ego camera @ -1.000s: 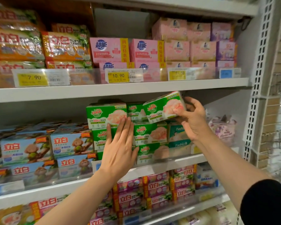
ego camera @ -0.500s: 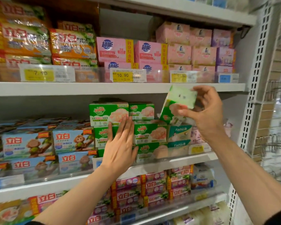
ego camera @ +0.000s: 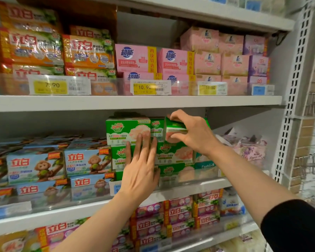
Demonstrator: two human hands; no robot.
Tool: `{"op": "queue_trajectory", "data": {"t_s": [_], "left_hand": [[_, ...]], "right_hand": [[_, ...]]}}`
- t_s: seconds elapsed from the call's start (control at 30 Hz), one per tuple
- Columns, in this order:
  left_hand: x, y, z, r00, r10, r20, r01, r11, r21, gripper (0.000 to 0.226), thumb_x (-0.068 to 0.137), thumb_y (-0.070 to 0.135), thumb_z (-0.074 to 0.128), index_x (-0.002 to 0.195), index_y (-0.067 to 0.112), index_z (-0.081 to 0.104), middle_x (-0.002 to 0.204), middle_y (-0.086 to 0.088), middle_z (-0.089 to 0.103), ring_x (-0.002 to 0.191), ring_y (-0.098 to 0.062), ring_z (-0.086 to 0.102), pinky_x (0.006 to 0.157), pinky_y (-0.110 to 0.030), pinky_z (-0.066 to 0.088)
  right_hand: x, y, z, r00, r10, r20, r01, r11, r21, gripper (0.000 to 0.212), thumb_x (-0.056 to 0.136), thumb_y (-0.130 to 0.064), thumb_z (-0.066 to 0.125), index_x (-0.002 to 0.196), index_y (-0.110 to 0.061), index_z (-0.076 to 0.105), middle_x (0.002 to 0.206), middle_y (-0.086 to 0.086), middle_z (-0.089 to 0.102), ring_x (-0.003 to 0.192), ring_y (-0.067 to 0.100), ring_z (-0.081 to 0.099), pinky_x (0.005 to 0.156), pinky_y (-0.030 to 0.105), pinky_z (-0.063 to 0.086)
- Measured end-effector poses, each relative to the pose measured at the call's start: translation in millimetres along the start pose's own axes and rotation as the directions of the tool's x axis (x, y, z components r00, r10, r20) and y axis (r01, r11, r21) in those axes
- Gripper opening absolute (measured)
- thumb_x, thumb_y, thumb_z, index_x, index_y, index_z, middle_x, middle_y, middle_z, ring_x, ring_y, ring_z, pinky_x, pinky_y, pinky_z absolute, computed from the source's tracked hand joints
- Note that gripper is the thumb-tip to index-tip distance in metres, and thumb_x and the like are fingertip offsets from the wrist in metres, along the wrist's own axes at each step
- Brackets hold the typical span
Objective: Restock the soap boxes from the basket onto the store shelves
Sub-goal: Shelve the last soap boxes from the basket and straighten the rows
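While white store shelves point(ego camera: 135, 102) are spanning the whole frame in tiers, the goods on them are sitting in tight rows behind clear front rails. Orange wrapped packs point(ego camera: 31, 46) are filling the upper left of the frame, pink boxes point(ego camera: 135, 58) are standing at upper centre, and paler pink and lilac boxes point(ego camera: 233, 57) are stacking up toward the upper right. Blue boxes with a monkey picture point(ego camera: 87, 161) are lying along the left of the middle shelf, and red-and-pink packs point(ego camera: 178, 213) are crowding the shelf below centre. At the middle of the frame, green soap boxes point(ego camera: 127, 130) are sitting in a stack three high on the middle shelf. The left hand point(ego camera: 140, 171) is reaching up from lower centre, its fingers straight and together, pressing flat against the front of that stack. The right hand point(ego camera: 193, 131) is coming in from the lower right, a dark sleeve point(ego camera: 295, 228) showing at the frame's corner; its fingers are curling over the top of a tilted green soap box point(ego camera: 175, 127) with the thumb beneath, gripping it at the top of the stack's right column, just under the shelf above. Yellow price tags point(ego camera: 145, 87) are hanging along the upper rail.
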State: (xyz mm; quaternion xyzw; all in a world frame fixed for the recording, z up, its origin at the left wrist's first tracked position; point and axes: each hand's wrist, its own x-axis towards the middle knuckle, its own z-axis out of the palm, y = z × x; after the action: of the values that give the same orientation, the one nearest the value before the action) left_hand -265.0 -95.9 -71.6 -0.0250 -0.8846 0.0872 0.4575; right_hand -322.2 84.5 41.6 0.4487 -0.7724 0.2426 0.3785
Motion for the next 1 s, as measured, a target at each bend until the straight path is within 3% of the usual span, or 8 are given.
{"op": "queue_trajectory", "data": {"t_s": [0.1, 0.2, 0.27, 0.37, 0.57, 0.73, 0.87, 1.0], "left_hand": [[3, 4, 3, 1.0, 0.008, 0.008, -0.008, 1.0, 0.014, 0.09, 0.078, 0.039, 0.057, 0.154, 0.01, 0.017, 0.162, -0.017, 0.006, 0.148, -0.038, 0.001, 0.113, -0.062, 0.012], [3, 4, 6, 1.0, 0.012, 0.007, -0.012, 0.999, 0.03, 0.087, 0.077, 0.041, 0.056, 0.153, 0.012, 0.023, 0.162, -0.017, 0.006, 0.148, -0.038, 0.001, 0.112, -0.063, 0.012], [2, 3, 8, 1.0, 0.022, 0.003, -0.022, 0.999, 0.037, 0.084, 0.079, 0.042, 0.055, 0.153, 0.014, 0.024, 0.162, -0.017, 0.004, 0.149, -0.038, 0.001, 0.114, -0.062, 0.01], [1, 1, 9, 0.999, 0.035, -0.001, -0.035, 0.998, 0.052, 0.082, 0.082, 0.043, 0.051, 0.153, 0.016, 0.022, 0.162, -0.016, 0.002, 0.149, -0.037, 0.001, 0.115, -0.061, 0.008], [-1, -2, 8, 0.999, 0.034, -0.008, -0.034, 0.998, 0.052, 0.084, 0.082, 0.042, 0.054, 0.153, 0.016, 0.019, 0.162, -0.015, 0.006, 0.149, -0.035, 0.002, 0.116, -0.059, 0.008], [-1, -3, 7, 0.999, 0.033, -0.002, -0.033, 0.997, 0.068, 0.086, 0.081, 0.042, 0.055, 0.154, 0.016, 0.017, 0.162, -0.015, 0.008, 0.149, -0.034, 0.002, 0.117, -0.058, 0.006], [-1, -2, 7, 1.0, 0.027, 0.006, -0.027, 0.996, 0.08, 0.088, 0.08, 0.043, 0.056, 0.154, 0.016, 0.017, 0.162, -0.016, 0.006, 0.149, -0.035, 0.001, 0.116, -0.058, 0.006], [-1, -3, 8, 1.0, 0.03, 0.009, -0.031, 0.996, 0.087, 0.087, 0.08, 0.043, 0.055, 0.154, 0.016, 0.017, 0.162, -0.016, 0.005, 0.149, -0.035, 0.0, 0.116, -0.058, 0.005]], "right_hand": [[-9, 13, 1, 0.984, -0.105, -0.141, 0.074, 0.975, -0.212, 0.036, 0.07, -0.024, 0.081, 0.102, -0.012, 0.07, 0.095, 0.003, 0.071, 0.093, 0.027, 0.065, 0.074, 0.037, 0.055], [-23, 31, 4, 0.977, -0.047, -0.209, -0.015, 0.958, -0.287, 0.05, 0.068, -0.027, 0.083, 0.115, -0.016, 0.068, 0.113, 0.013, 0.066, 0.112, 0.037, 0.055, 0.097, 0.054, 0.045], [-33, 36, 4, 0.953, 0.214, -0.212, -0.249, 0.956, -0.156, 0.062, 0.072, -0.035, 0.081, 0.13, -0.025, 0.059, 0.136, 0.015, 0.05, 0.129, 0.036, 0.041, 0.108, 0.055, 0.031], [-43, 43, 5, 0.847, 0.526, -0.078, -0.497, 0.835, 0.234, 0.083, 0.073, -0.041, 0.079, 0.143, -0.026, 0.038, 0.138, 0.004, 0.046, 0.124, 0.019, 0.044, 0.104, 0.038, 0.039], [-40, 49, 12, 0.819, 0.574, -0.003, -0.517, 0.74, 0.43, 0.044, 0.077, -0.03, 0.077, 0.111, -0.027, 0.049, 0.105, -0.011, 0.061, 0.101, 0.011, 0.059, 0.086, 0.031, 0.051], [-27, 54, 13, 0.78, 0.626, -0.024, -0.53, 0.68, 0.507, 0.057, 0.082, -0.034, 0.073, 0.131, -0.017, 0.05, 0.116, -0.002, 0.063, 0.105, 0.016, 0.059, 0.088, 0.036, 0.052], [-21, 52, 10, 0.753, 0.658, -0.02, -0.566, 0.662, 0.491, 0.06, 0.087, -0.051, 0.061, 0.139, -0.028, 0.042, 0.118, -0.009, 0.057, 0.105, 0.012, 0.054, 0.081, 0.031, 0.047], [-12, 55, 3, 0.717, 0.685, 0.127, -0.649, 0.589, 0.482, 0.063, 0.086, -0.062, 0.053, 0.139, -0.029, 0.047, 0.128, -0.005, 0.057, 0.117, 0.019, 0.053, 0.097, 0.038, 0.045]]}}
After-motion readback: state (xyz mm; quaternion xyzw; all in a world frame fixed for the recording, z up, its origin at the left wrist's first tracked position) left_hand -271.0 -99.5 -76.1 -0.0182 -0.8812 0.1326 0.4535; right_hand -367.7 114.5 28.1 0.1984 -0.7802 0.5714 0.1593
